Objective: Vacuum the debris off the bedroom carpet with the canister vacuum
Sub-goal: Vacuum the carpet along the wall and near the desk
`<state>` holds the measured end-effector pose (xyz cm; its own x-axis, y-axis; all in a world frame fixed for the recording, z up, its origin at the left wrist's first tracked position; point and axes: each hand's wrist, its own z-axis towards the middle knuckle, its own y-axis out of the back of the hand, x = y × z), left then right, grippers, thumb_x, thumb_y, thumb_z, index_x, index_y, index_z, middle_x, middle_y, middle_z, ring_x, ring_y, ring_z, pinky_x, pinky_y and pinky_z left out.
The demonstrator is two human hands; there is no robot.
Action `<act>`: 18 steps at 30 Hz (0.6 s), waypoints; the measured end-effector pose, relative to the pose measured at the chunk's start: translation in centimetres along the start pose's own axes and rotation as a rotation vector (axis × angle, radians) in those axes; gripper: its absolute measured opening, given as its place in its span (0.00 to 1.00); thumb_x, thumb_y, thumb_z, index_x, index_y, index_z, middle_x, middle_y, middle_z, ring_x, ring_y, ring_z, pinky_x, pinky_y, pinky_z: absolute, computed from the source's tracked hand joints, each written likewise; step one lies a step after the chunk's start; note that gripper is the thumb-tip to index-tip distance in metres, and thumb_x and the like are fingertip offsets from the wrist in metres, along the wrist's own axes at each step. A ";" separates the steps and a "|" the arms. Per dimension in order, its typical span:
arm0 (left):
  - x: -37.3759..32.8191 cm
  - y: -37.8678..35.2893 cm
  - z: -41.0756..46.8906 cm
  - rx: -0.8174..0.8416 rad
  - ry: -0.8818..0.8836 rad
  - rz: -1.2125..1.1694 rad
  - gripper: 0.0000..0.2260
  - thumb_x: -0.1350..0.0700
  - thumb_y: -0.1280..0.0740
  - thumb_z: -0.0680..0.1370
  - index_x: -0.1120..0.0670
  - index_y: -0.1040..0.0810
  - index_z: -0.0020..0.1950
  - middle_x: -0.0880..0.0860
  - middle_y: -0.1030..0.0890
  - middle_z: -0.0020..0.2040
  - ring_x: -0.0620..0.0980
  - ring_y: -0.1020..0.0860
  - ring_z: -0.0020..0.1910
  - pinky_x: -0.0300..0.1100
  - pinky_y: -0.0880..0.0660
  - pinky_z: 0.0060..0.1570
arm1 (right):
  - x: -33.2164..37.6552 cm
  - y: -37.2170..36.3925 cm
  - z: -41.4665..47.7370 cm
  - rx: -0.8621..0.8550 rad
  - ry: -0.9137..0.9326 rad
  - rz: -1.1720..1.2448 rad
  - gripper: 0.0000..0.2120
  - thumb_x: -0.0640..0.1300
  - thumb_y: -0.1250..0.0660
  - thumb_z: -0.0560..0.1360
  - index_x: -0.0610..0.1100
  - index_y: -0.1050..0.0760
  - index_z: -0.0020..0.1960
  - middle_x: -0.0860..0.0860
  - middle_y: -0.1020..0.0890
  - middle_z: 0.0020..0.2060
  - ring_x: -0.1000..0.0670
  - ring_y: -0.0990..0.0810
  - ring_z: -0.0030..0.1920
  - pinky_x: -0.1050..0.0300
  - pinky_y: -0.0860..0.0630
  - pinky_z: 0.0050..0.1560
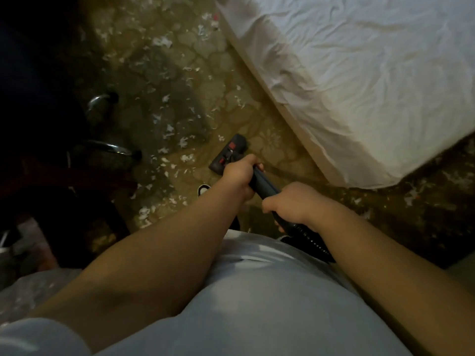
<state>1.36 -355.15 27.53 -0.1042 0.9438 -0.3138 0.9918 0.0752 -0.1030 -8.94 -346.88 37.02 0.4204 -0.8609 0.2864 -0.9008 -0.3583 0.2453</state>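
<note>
While my left hand (237,176) grips the vacuum wand (262,185) lower down and my right hand (293,201) curls round its upper end, where the ribbed hose (308,237) begins, the floor head (228,152) sits flat on the carpet (277,140) near the bed (359,73). I judge the job roughly half done: the strip beside the bed looks clean, but white scraps (183,142) litter the carpet toward the chrome chair legs (110,147). The canister is out of view, and the left side is too dark to read.

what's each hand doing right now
left hand: closed, holding the vacuum wand.
right hand: closed, holding the same wand lower down, next to the hose.
</note>
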 end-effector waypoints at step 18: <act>-23.5 19.0 7.1 -0.216 -0.205 -0.032 0.06 0.61 0.31 0.72 0.59 0.20 0.48 0.57 0.20 0.42 0.54 0.21 0.42 0.47 0.21 0.39 | 27.3 -10.1 10.6 0.099 0.122 -0.028 0.24 0.56 0.24 0.62 0.42 0.20 0.51 0.40 0.13 0.42 0.38 0.12 0.42 0.35 0.14 0.51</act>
<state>22.15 -378.17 26.23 -0.1261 0.8569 -0.4999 0.9783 0.1910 0.0806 10.51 -370.55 32.48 0.4498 -0.8024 0.3923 -0.8925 -0.4201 0.1642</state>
